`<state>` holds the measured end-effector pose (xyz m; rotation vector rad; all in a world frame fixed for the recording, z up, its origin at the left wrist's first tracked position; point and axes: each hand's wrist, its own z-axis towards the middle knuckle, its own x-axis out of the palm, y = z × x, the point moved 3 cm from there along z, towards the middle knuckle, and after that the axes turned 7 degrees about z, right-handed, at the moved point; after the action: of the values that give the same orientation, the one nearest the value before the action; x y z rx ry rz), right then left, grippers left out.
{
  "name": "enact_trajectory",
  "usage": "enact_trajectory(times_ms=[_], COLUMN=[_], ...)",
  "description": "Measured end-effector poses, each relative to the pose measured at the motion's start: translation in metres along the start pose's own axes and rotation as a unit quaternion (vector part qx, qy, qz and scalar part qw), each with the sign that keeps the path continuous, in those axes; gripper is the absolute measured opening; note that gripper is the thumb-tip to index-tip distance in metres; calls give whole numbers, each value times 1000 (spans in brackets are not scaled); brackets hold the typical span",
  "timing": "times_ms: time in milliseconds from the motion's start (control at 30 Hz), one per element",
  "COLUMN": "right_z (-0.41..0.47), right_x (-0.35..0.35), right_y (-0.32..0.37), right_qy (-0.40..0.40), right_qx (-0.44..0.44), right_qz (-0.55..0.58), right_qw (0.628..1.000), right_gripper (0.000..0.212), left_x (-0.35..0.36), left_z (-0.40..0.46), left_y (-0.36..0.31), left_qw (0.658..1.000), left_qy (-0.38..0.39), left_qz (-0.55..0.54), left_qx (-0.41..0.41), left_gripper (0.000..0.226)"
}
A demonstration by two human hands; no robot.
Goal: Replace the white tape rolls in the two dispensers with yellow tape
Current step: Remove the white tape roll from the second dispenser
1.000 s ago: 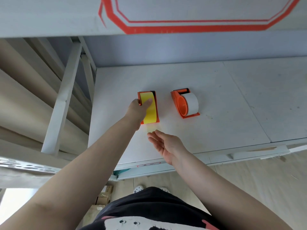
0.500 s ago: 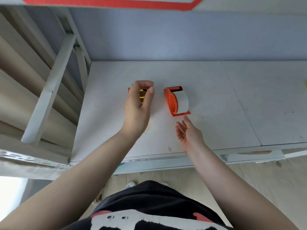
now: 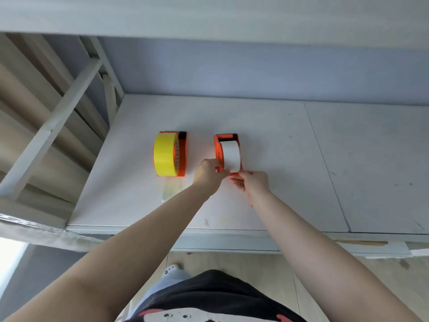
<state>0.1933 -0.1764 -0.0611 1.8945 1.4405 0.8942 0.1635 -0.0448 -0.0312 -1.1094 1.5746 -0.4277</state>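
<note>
Two orange dispensers side by side on a white worktop (image 3: 278,159). Left dispenser (image 3: 182,156) already loaded with yellow tape (image 3: 164,155). Both hands at the near end of the right dispenser (image 3: 218,149) (white roll (image 3: 231,156) in place): left hand (image 3: 209,174) pinching its frame, right hand (image 3: 253,184) touching the base, grip unclear. Next, probably: lifting out the white roll.

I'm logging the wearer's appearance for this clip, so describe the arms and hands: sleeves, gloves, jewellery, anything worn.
Both arms are bare up to the frame's edge; no sleeve shows. The left hand and right hand wear no gloves, and no ring, watch or bracelet is visible, though the fingers are small and somewhat blurred. Below, a black garment with a white and red print covers the torso.
</note>
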Motion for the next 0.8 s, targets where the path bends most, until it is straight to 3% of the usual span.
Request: enact_trajectory(times_ms=[200, 300, 400, 567, 700, 800], right_z=[5, 8, 9, -1, -3, -3], right_x=[4, 5, -3, -7, -8, 6], right_y=[0, -2, -12, -11, 16, 51], right_qy=[51, 47, 39, 50, -12, 3], right_qx=[-4, -4, 1, 7, -119, -186], right_qz=[-34, -62, -119, -157, -321, -242], right_qw=[998, 997, 992, 986, 940, 952], right_gripper=[12, 12, 18, 25, 36, 50], left_x=[-34, -38, -57, -75, -62, -55], left_z=[16, 21, 31, 48, 47, 45], left_y=[-27, -32, -52, -69, -63, -58], left_qw=[993, 990, 971, 975, 978, 969], left_qy=[-5, -2, -31, 19, 48, 63], left_qz=[-116, -137, -235, -221, -205, -238], left_qx=[28, 24, 35, 0, -2, 16], left_gripper=[23, 24, 15, 21, 16, 16])
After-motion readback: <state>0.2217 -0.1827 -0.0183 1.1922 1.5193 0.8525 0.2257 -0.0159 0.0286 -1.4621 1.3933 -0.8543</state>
